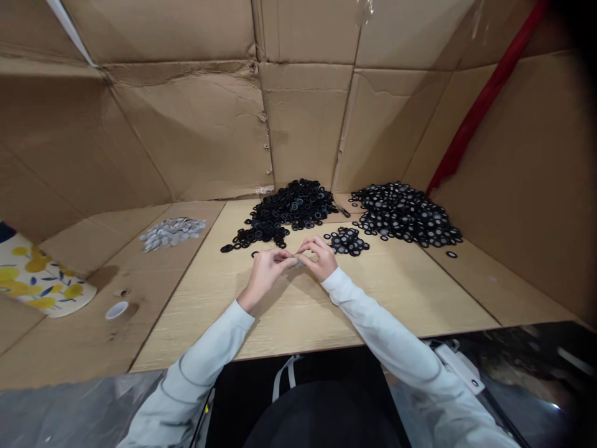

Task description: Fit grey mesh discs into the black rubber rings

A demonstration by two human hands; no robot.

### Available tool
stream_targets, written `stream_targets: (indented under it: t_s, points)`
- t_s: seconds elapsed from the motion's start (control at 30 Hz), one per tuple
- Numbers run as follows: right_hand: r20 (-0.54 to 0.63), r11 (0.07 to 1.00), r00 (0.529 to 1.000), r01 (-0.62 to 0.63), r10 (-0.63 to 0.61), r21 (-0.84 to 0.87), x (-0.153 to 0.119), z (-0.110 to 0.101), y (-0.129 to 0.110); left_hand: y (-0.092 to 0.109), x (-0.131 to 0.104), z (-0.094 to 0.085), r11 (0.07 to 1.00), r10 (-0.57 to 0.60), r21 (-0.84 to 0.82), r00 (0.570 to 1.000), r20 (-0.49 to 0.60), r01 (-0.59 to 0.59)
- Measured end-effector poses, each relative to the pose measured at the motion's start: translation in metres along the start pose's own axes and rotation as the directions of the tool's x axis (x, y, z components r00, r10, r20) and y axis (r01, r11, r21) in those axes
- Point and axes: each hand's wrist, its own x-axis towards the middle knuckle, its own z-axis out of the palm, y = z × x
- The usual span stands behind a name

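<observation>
Both my hands meet over the middle of the board, fingertips pinched together. My left hand (268,272) and my right hand (319,257) are closed on a small greyish piece (296,264), mostly hidden by the fingers; its exact shape cannot be made out. Just beyond them lies a large heap of black rings (296,204), a few of them strewn toward my left hand. Close to my right hand is a small cluster of black rings with pale centres (349,241). A bigger pile of these pale-centred rings (405,214) spreads at the back right.
Flat grey-white discs (172,233) lie piled at the left. A white roll (117,310) and a floral-patterned container (46,280) stand nearer on that side. A small dark tool (344,211) rests between the back heaps. Cardboard walls (308,130) enclose the board (224,311).
</observation>
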Motion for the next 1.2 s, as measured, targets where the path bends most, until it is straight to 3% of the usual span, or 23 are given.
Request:
stream_targets:
  t_s: [0.3,0.43,0.6,0.77,1.0,1.1,1.2]
  points:
    - [0.013,0.999,0.999,-0.03,0.03,0.017,0.004,-0.006,-0.002,0.002,0.003,-0.005,0.976,0.119,0.165,0.982,0.147,-0.143]
    - [0.123,0.99,0.989,-0.1,0.087,0.097,0.008,-0.011,-0.001,0.002,0.003,-0.007,0.977,0.115,0.158,0.979,0.17,-0.142]
    - [0.282,0.934,0.941,-0.26,0.188,0.245,0.01,-0.014,0.0,0.003,0.003,-0.006,0.983,0.099,0.136,0.978,0.183,-0.125]
    - [0.309,0.901,0.926,-0.313,0.219,0.3,0.009,-0.014,0.002,0.005,0.003,-0.006,0.997,0.05,0.056,0.983,0.176,-0.061]
    - [0.217,0.901,0.949,-0.292,0.23,0.32,0.009,-0.013,0.004,0.018,0.003,-0.012,0.963,-0.016,-0.261,0.986,0.166,0.06]
    - [0.209,0.892,0.95,-0.295,0.234,0.342,0.009,-0.011,0.005,0.023,0.0,-0.013,0.956,-0.005,-0.286,0.974,0.227,0.071]
    - [0.221,0.904,0.954,-0.269,0.203,0.332,0.009,-0.01,0.008,0.026,-0.003,-0.012,0.958,0.0,-0.279,0.976,0.217,0.062]
